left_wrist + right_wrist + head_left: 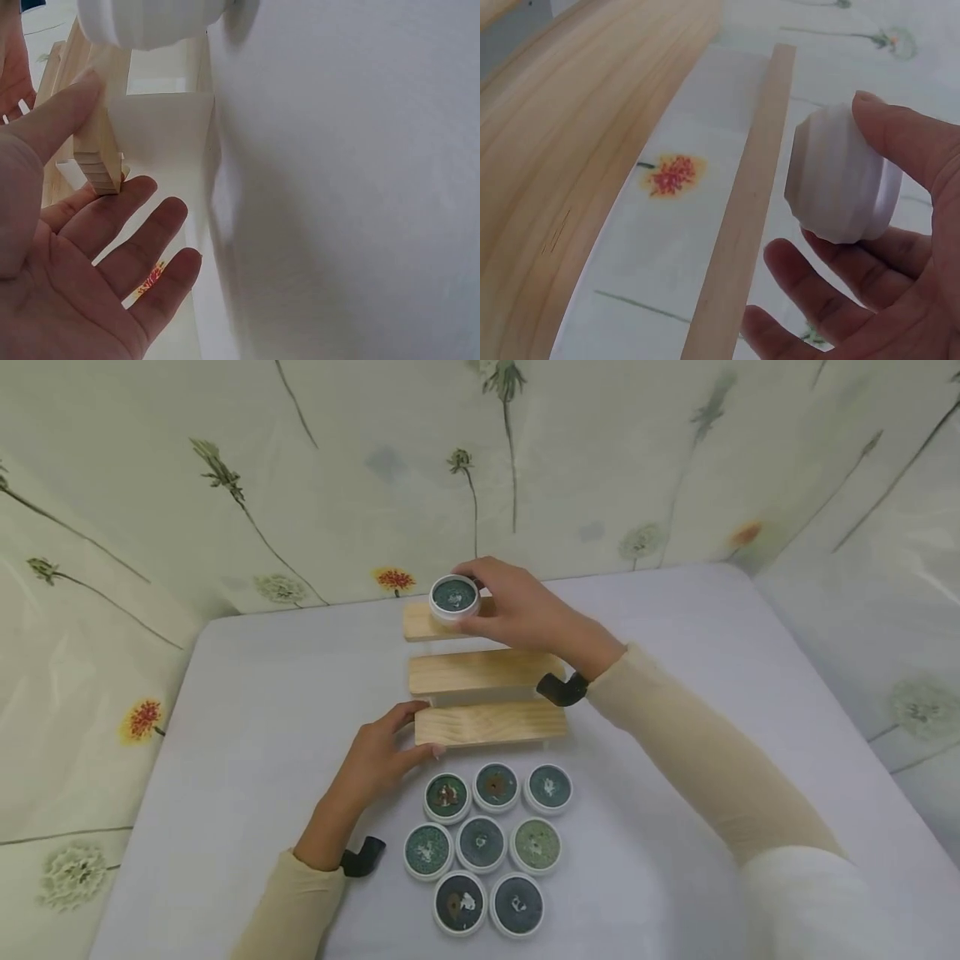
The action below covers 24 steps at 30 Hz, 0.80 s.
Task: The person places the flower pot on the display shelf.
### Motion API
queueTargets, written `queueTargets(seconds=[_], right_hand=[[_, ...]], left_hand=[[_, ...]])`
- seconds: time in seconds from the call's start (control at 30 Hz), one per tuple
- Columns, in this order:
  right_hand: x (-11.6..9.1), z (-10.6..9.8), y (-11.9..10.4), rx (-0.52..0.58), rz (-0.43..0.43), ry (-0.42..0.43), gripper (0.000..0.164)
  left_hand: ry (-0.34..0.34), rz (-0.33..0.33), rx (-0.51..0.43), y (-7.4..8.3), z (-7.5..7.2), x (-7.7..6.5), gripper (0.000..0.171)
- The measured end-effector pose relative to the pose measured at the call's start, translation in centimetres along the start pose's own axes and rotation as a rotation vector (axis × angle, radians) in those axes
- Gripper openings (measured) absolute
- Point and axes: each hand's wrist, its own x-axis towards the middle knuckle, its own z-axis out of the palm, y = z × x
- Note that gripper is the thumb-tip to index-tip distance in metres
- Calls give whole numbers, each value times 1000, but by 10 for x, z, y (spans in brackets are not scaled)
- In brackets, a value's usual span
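Observation:
A three-tier display stand with pale wooden boards stands towards the back of the table. My right hand grips a small round white jar with a dark green, patterned top. That jar is at the left end of the highest board; in the right wrist view, the jar is beside the board's edge, pinched between thumb and fingers. With my left hand I pinch the left end of the lowest board, as the wooden end between thumb and forefinger shows. Its other fingers are spread.
Several similar white jars with green and dark tops are grouped in rows in front of the stand. White cloth covers the table. Behind it hangs a floral curtain. A black curved piece is at each wrist.

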Motion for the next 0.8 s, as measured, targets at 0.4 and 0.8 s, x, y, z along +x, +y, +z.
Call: queueTargets(seconds=[0.4, 0.8], right_hand=[[20, 14, -14, -13, -34, -29, 66], [20, 18, -11, 60, 53, -49, 82]], left_hand=[[-3, 14, 0, 1, 0, 0, 67], [-11, 20, 5, 0, -1, 0, 68]])
